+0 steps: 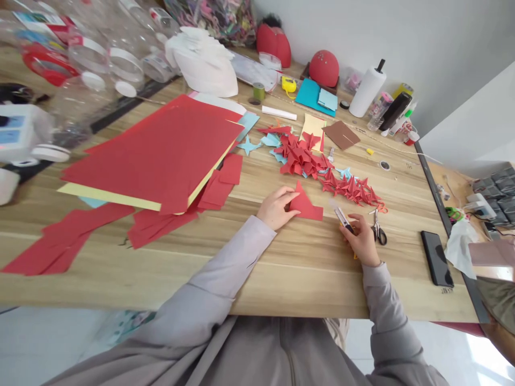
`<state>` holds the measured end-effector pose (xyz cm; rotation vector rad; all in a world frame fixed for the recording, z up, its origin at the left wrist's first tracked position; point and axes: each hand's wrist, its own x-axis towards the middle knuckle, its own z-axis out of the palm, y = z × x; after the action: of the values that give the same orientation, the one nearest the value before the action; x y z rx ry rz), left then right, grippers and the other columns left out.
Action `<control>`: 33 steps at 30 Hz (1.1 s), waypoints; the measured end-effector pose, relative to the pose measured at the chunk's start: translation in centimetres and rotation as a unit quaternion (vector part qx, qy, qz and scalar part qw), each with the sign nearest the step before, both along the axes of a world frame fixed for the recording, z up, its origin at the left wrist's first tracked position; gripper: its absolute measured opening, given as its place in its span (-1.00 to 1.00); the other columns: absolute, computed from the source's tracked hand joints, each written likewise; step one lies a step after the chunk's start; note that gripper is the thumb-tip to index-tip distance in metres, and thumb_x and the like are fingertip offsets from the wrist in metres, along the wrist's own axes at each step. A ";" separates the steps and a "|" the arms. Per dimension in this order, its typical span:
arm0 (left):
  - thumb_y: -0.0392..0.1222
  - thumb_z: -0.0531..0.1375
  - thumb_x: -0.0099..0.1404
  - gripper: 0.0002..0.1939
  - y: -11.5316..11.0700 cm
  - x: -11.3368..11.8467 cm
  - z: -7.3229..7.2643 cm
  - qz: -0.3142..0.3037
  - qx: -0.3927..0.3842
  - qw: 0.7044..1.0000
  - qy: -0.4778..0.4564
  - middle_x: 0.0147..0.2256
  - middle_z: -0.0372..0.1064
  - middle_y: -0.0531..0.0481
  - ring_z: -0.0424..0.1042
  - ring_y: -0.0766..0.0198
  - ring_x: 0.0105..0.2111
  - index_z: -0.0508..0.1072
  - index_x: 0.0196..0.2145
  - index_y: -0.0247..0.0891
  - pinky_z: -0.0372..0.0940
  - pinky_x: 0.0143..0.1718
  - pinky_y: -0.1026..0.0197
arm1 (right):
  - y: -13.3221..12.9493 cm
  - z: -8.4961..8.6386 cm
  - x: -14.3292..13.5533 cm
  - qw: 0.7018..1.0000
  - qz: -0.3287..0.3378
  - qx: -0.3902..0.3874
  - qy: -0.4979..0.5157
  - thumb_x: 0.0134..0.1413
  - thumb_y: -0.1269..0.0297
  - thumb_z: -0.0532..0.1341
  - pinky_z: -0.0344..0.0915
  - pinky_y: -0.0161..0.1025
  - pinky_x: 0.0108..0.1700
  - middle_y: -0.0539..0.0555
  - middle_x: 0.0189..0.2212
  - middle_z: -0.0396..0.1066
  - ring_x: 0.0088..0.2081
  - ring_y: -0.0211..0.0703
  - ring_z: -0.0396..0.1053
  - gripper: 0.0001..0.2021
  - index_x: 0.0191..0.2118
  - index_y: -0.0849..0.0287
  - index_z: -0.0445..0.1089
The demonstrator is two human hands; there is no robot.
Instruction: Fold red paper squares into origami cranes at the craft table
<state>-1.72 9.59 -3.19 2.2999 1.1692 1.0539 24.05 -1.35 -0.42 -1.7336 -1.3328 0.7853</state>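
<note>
With thumb and fingers, my left hand [277, 207] grips the left edge of a folded piece of red paper [306, 205] on the table. The paper has a pointed top and a strip sticking out to the right. In my right hand [360, 239] is a utility knife [344, 220], its blade end pointing up and left, apart from the paper. Just right of that hand lie scissors [377, 231] with black handles. Beyond both hands is a heap of folded red paper stars [301, 155], with more red stars [350, 188] and a few light blue ones [248, 145] around it.
Large red sheets [161, 150] are stacked at the left, with cut red strips [156, 222] beside them. A phone [436, 258] lies near the right edge. Clear plastic bottles [120, 59] crowd the back left. A white roll [367, 91] and a yellow tape measure [288, 84] stand behind.
</note>
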 end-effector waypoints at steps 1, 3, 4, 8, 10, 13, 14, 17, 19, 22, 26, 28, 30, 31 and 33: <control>-0.21 0.34 0.06 -0.56 0.1 -0.1 0.0 -0.005 0.002 1.000 0.001 -0.07 0.36 -0.10 0.40 0.13 -0.07 0.45 -0.06 -0.23 0.35 -0.04 0.10 | 0.4 0.1 -0.3 0.998 0.020 0.007 -0.051 -0.06 0.07 0.28 0.26 -0.33 -0.54 0.00 -0.46 0.46 -0.56 -0.26 0.35 -0.58 -0.09 0.15 0.32; -0.20 0.34 0.07 -0.56 0.2 -0.3 -0.1 -0.015 0.004 1.000 0.001 -0.07 0.36 -0.10 0.40 0.13 -0.06 0.44 -0.06 -0.22 0.34 -0.02 0.09 | 1.1 0.4 -0.6 0.988 0.062 0.017 -0.137 -0.02 0.12 0.25 0.29 -0.31 -0.42 0.02 -0.47 0.47 -0.47 -0.21 0.40 -0.69 -0.15 0.15 0.39; -0.19 0.33 0.07 -0.55 0.3 -0.3 -0.2 -0.018 0.004 1.000 0.000 -0.06 0.36 -0.10 0.39 0.13 -0.05 0.44 -0.05 -0.22 0.34 -0.02 0.09 | 1.5 0.6 -0.6 0.982 0.074 0.020 -0.175 -0.01 0.14 0.25 0.29 -0.30 -0.38 0.03 -0.45 0.49 -0.45 -0.20 0.40 -0.71 -0.15 0.14 0.41; -0.20 0.33 0.08 -0.54 0.3 -0.5 -0.2 -0.015 -0.003 1.000 -0.004 -0.05 0.35 -0.11 0.39 0.14 -0.05 0.42 -0.03 -0.22 0.34 -0.02 0.11 | 2.1 1.5 -0.5 0.949 0.097 0.037 -0.299 0.07 0.17 0.20 0.26 -0.30 -0.33 0.08 -0.32 0.51 -0.36 -0.16 0.43 -0.73 -0.11 0.10 0.45; -0.19 0.32 0.09 -0.54 0.2 -0.5 -0.1 -0.012 -0.010 1.000 -0.004 -0.05 0.35 -0.10 0.39 0.15 -0.06 0.42 -0.02 -0.21 0.35 -0.03 0.11 | 1.9 1.8 -0.6 0.933 0.104 0.036 -0.343 0.10 0.18 0.18 0.24 -0.30 -0.35 0.09 -0.31 0.50 -0.36 -0.15 0.42 -0.72 -0.08 0.08 0.45; -0.18 0.30 0.11 -0.56 0.1 -0.5 0.0 -0.012 -0.011 1.000 -0.006 -0.05 0.35 -0.12 0.39 0.14 -0.05 0.42 -0.02 -0.23 0.33 -0.02 0.10 | 1.6 1.9 -0.7 0.915 0.114 0.035 -0.386 0.14 0.19 0.16 0.22 -0.30 -0.37 0.08 -0.32 0.47 -0.35 -0.14 0.42 -0.72 -0.04 0.04 0.43; -0.17 0.31 0.11 -0.55 0.1 -0.5 0.0 -0.011 -0.011 1.000 -0.004 -0.05 0.34 -0.13 0.39 0.13 -0.05 0.42 -0.02 -0.23 0.33 -0.01 0.09 | 1.5 1.9 -0.7 0.912 0.118 0.039 -0.391 0.15 0.19 0.15 0.22 -0.30 -0.36 0.09 -0.31 0.47 -0.34 -0.14 0.41 -0.72 -0.03 0.03 0.43; -0.13 0.32 0.09 -0.52 0.1 -0.4 -0.1 -0.001 -0.016 1.000 0.013 -0.06 0.34 -0.14 0.37 0.09 -0.05 0.42 -0.02 -0.23 0.30 0.01 0.05 | 1.4 1.7 -0.5 0.903 0.135 0.056 -0.404 0.18 0.21 0.13 0.26 -0.25 -0.28 0.12 -0.28 0.43 -0.28 -0.11 0.38 -0.73 -0.03 0.03 0.44; -0.11 0.34 0.06 -0.48 0.0 -0.3 -0.2 0.005 -0.019 0.999 0.031 -0.06 0.33 -0.14 0.36 0.07 -0.05 0.42 -0.01 -0.23 0.28 0.02 0.02 | 1.5 1.4 -0.3 0.898 0.147 0.065 -0.410 0.19 0.24 0.12 0.28 -0.20 -0.22 0.14 -0.28 0.40 -0.25 -0.07 0.35 -0.73 -0.04 0.06 0.45; 0.00 0.38 -0.02 -0.39 -0.4 -0.1 0.0 0.019 -0.018 0.998 0.062 -0.05 0.29 -0.20 0.33 -0.01 -0.03 0.44 -0.02 -0.26 0.25 0.04 -0.05 | 1.5 1.0 0.0 0.898 0.164 0.072 -0.402 0.21 0.26 0.10 0.28 -0.16 -0.17 0.15 -0.28 0.38 -0.23 -0.06 0.32 -0.72 -0.02 0.08 0.44; 0.07 0.24 0.16 -0.53 -0.6 0.4 0.8 0.045 0.025 0.992 0.115 0.14 0.14 -0.29 0.09 -0.17 0.17 0.48 -0.05 -0.24 -0.01 0.17 -0.24 | 1.5 0.7 -0.1 0.896 0.170 0.078 -0.402 0.21 0.27 0.09 0.27 -0.15 -0.16 0.16 -0.27 0.36 -0.22 -0.06 0.30 -0.71 0.00 0.12 0.43; -0.03 0.10 0.30 -0.63 -0.3 0.7 1.0 0.010 0.039 0.988 0.151 0.23 0.07 -0.20 -0.02 -0.10 0.25 0.44 0.00 -0.16 -0.19 0.23 -0.29 | 1.4 0.7 -0.2 0.894 0.171 0.086 -0.405 0.21 0.27 0.09 0.27 -0.14 -0.16 0.17 -0.26 0.35 -0.21 -0.05 0.29 -0.71 -0.01 0.12 0.43; -0.06 0.05 0.34 -0.62 0.2 1.1 0.8 -0.039 0.028 0.981 0.189 0.25 0.07 -0.11 -0.03 -0.04 0.27 0.36 0.09 -0.08 -0.26 0.24 -0.30 | 1.3 0.7 -0.3 0.892 0.175 0.094 -0.407 0.22 0.27 0.09 0.26 -0.14 -0.16 0.16 -0.26 0.36 -0.21 -0.05 0.28 -0.71 -0.01 0.10 0.43; -0.08 0.04 0.35 -0.61 0.4 1.3 0.5 -0.052 0.013 0.978 0.203 0.24 0.09 -0.08 0.01 -0.02 0.26 0.33 0.11 -0.05 -0.26 0.24 -0.31 | 1.2 0.7 -0.4 0.890 0.178 0.096 -0.408 0.22 0.28 0.08 0.26 -0.13 -0.16 0.16 -0.26 0.36 -0.21 -0.04 0.28 -0.71 0.00 0.09 0.43; -0.07 0.02 0.36 -0.56 0.8 1.6 0.0 -0.051 -0.008 0.975 0.218 0.24 0.10 -0.09 0.03 -0.01 0.26 0.26 0.17 -0.06 -0.25 0.23 -0.31 | 1.0 0.8 -0.4 0.888 0.186 0.095 -0.410 0.22 0.29 0.07 0.26 -0.13 -0.16 0.16 -0.26 0.37 -0.21 -0.04 0.27 -0.70 0.01 0.09 0.42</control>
<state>-0.14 10.36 -3.20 2.6261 1.1857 0.5104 23.65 -0.37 0.36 -1.7274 -2.2679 0.0536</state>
